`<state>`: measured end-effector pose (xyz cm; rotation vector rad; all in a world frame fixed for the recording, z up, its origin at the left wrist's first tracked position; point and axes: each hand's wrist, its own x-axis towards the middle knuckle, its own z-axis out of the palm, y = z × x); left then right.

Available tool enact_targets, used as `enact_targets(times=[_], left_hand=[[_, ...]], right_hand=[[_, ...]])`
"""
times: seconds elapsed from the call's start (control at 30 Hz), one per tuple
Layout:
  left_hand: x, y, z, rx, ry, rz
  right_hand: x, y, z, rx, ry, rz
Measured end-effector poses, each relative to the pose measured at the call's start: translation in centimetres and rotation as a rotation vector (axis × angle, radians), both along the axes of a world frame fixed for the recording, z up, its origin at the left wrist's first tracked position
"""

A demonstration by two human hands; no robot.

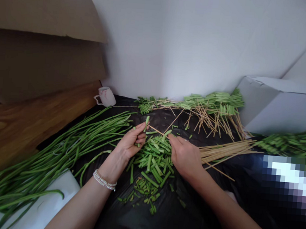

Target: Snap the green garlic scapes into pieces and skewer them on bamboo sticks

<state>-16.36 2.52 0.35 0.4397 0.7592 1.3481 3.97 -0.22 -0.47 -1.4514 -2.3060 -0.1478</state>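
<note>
My left hand (133, 141) pinches a cut green bean piece (147, 121) upright between thumb and fingers, with more green showing under its curled fingers. My right hand (185, 154) is closed on a thin wooden skewer (155, 129) that slants across to the piece in my left hand. Whether its tip has gone into that piece I cannot tell. Another bean piece (166, 134) sits at my right fingertips, by the skewer. Below and between both hands lies a heap of cut bean pieces (155, 157), with small trimmed ends (145, 191) in front.
Long uncut beans (87, 141) spread at left, partly over a white box (59, 195). Bare skewers (226, 150) lie at right. Filled bean skewers (217, 102) are piled along the wall, with more (291, 143) at far right. A mug (106, 96) and cartons (46, 60) stand behind.
</note>
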Motion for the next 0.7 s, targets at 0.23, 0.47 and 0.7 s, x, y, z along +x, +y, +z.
enact_targets(times=[0.23,0.47,0.7], left_hand=[[-0.01,-0.05,0.04,-0.001,-0.013,0.000],[0.16,-0.13,0.22,-0.009,0.002,-0.004],[0.18,-0.07,0.14,0.010,0.041,0.018]], right_hand=[[-0.02,0.04,-0.07,-0.010,-0.010,-0.014],[0.02,0.13,-0.19,0.001,0.004,-0.010],[-0.01,0.06,-0.22,0.002,0.000,-0.010]])
